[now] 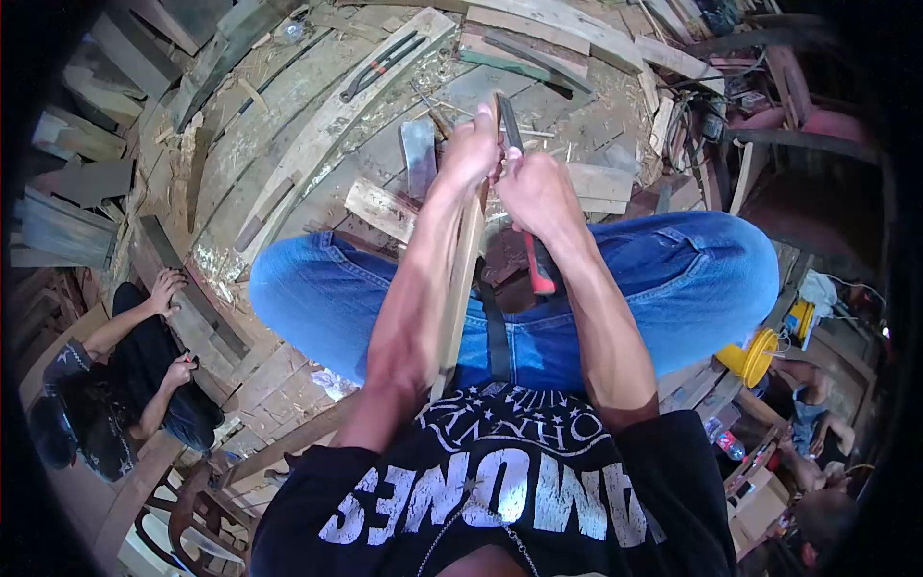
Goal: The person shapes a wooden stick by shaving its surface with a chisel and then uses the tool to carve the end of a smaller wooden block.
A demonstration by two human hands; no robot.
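In the head view, a long narrow wooden strip (463, 279) runs from the upper middle down past my lap. My left hand (471, 149) is closed around its upper part. Just right of it, my right hand (538, 188) is wrapped round a hammer (510, 123) with a dark metal upper end. The hammer's red and black handle end shows below this hand. Both hands are close together, and the metal lies beside the strip's top end. Short wooden blocks lie on the floor below and beside my hands.
Pliers with red marks (380, 67) rest on a long curved plank (327, 125) at upper left. A person (144, 375) sits at lower left. Yellow buckets (750, 358) and more people are at lower right. Scrap wood lies along both sides.
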